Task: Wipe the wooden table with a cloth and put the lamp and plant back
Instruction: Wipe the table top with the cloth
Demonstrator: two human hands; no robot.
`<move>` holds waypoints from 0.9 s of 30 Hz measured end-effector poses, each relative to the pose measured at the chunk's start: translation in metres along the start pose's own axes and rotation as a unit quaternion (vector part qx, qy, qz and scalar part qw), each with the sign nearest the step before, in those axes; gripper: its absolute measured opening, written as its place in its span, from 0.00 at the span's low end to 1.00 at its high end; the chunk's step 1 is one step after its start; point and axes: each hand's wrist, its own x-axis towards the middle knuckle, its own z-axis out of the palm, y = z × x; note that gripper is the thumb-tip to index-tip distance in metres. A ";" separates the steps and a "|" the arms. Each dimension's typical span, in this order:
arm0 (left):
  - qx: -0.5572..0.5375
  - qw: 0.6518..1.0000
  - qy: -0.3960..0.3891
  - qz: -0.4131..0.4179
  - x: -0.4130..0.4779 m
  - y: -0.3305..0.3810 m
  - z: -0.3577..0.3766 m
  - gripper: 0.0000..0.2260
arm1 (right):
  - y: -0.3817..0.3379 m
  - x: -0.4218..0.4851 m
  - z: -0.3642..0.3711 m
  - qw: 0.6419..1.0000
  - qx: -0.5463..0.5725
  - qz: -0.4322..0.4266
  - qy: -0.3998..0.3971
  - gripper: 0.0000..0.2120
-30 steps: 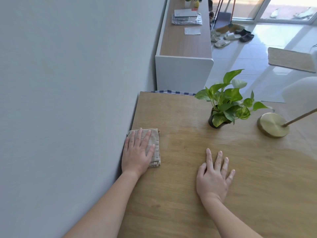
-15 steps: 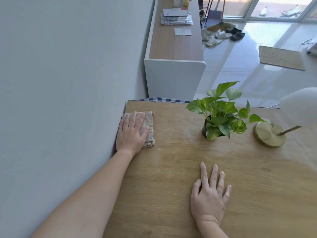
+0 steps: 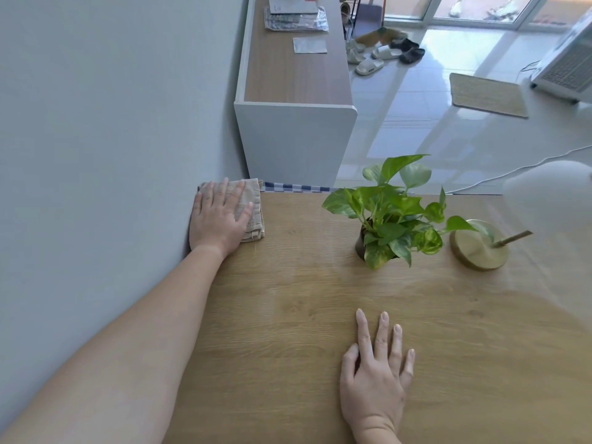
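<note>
Wall (image 3: 96,155): grey, along the left edge of the bench.
Left hand (image 3: 217,219): flat, fingers spread, palm pressed down on the cloth – grips nothing; arm reaches along the wall.
Cloth (image 3: 253,216): beige, folded, at the far left corner of the bench, against the wall; far edge at the bench edge, right part showing past the fingers.
Bench (image 3: 288,299): light wood grain, bare across the middle.
Checked fabric (image 3: 294,188): blue and white strip just past the far bench edge.
Sideboard (image 3: 294,75): white with wooden top, beyond the bench; papers and a foil packet lying on it.
Right hand (image 3: 376,376): flat on the bench near the front, fingers slightly spread, holding nothing; well apart from the plant.
Plant (image 3: 394,216): green leafy, in a small dark pot, upright on the bench, right of centre towards the far edge.
Lamp (image 3: 479,246): round brass base just right of the plant, one leaf reaching over it; thin stem slanting up to the right – white shade at the frame edge.
Floor (image 3: 416,123): pale tiles, sandals and a mat beyond.
</note>
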 end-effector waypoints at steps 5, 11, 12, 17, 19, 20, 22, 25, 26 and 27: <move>0.000 1.000 -0.014 -0.010 -0.001 0.002 0.001 0.30 | 0.000 0.003 -0.001 1.000 -0.010 0.005 -0.016 0.31; 0.012 1.000 -0.023 -0.014 -0.041 0.015 0.009 0.30 | -0.002 0.006 -0.004 0.999 0.009 0.013 -0.029 0.30; 0.016 0.999 -0.025 -0.012 -0.052 0.017 0.012 0.31 | -0.003 0.006 -0.004 0.999 0.016 0.014 -0.034 0.30; 0.004 1.000 -0.027 0.009 -0.113 0.032 0.024 0.32 | -0.004 0.009 -0.010 0.998 0.030 0.016 -0.050 0.29; 0.008 0.999 -0.029 0.017 -0.143 0.039 0.030 0.31 | -0.003 0.008 -0.015 0.998 0.036 0.014 -0.056 0.29; 0.008 0.999 -0.033 0.020 -0.157 0.042 0.032 0.31 | -0.004 0.007 -0.018 0.997 0.039 0.013 -0.058 0.29; 0.010 0.999 -0.037 0.027 -0.187 0.048 0.038 0.31 | -0.004 0.006 -0.019 0.997 0.041 0.013 -0.062 0.29; 0.014 0.999 -0.040 0.034 -0.232 0.055 0.041 0.31 | -0.003 0.000 -0.026 0.996 0.040 0.009 -0.074 0.28; 0.013 0.998 -0.042 0.036 -0.246 0.057 0.042 0.31 | -0.002 -0.001 -0.028 0.996 0.038 0.005 -0.080 0.28; 0.012 0.998 -0.042 0.036 -0.259 0.060 0.042 0.31 | -0.001 -0.002 -0.029 0.996 0.037 0.002 -0.085 0.28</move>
